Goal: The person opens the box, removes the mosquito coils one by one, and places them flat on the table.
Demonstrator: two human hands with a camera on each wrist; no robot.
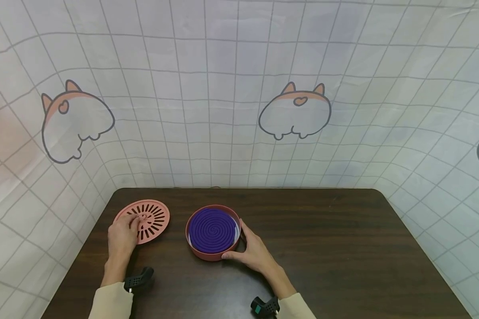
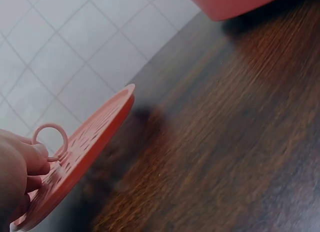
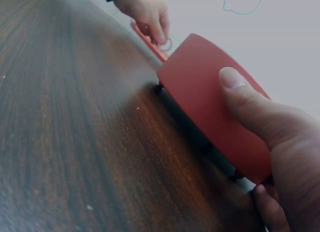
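Observation:
My left hand [image 1: 121, 235] pinches the small ring on a round pink slotted lid [image 1: 156, 215], at the left of the table. In the left wrist view the ring [image 2: 50, 126] stands up between thumb and fingers, and a shadow lies under the lid's edge. To the right sits a round red mosquito coil holder [image 1: 208, 257] with a purple mosquito coil [image 1: 213, 231] inside, over something white at the rim. My right hand [image 1: 256, 252] grips the holder's right side. Its thumb presses the outer wall in the right wrist view; the other fingers are mostly hidden.
Both things are on a dark brown wooden table [image 1: 335, 248] with rounded far corners. A white gridded curtain [image 1: 231, 159] with cartoon animal prints surrounds its back and sides. In the right wrist view, small dark feet [image 3: 239, 175] show under the holder.

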